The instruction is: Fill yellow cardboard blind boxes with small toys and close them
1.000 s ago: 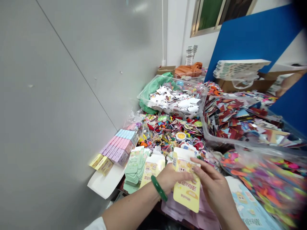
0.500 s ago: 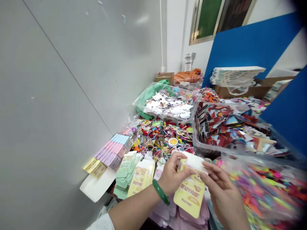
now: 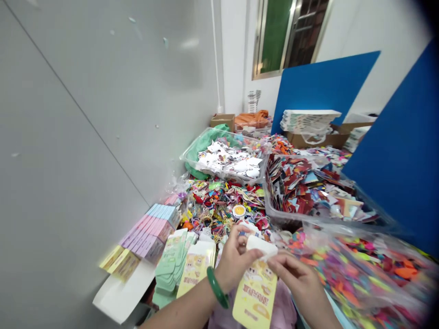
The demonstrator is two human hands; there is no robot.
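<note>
The left hand [image 3: 235,260], a green bangle [image 3: 216,288] on its wrist, reached in from the lower left, fingers curled over the top of a yellow printed carton [image 3: 255,297]. The right hand [image 3: 298,278] came from the other side, its fingers pinching the carton's white flap [image 3: 262,246]. Both grips were closed on the carton, which hung upright above pink card [image 3: 284,310], near a stack of flat green cartons [image 3: 169,269]. Its printed lettering was too blurred to read.
</note>
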